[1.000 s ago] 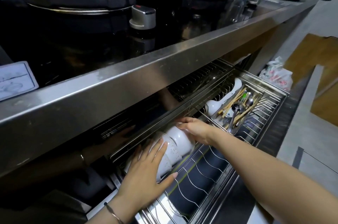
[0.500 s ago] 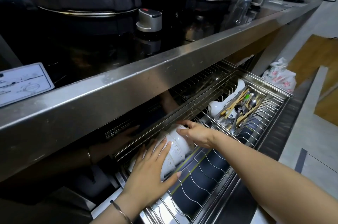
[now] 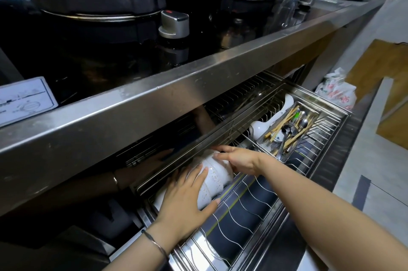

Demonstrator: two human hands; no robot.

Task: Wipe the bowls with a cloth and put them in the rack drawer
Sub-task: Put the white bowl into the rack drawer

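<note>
A row of white speckled bowls lies on its side in the back left of the pulled-out wire rack drawer, under the steel counter edge. My left hand lies flat over the near end of the stack, fingers spread and straight. My right hand reaches in from the right and rests on the far end of the stack, its fingers stretched along the top bowl's rim. No cloth is in view.
A steel cutlery tray with chopsticks and spoons sits at the drawer's right end, beside a white ladle. The steel counter edge overhangs the drawer, with a stove knob and pots above. A printed plastic bag lies on the floor.
The bowls have shifted slightly right and tilted more upright between my hands. Both hands stayed on the stack while the view rose a little.
</note>
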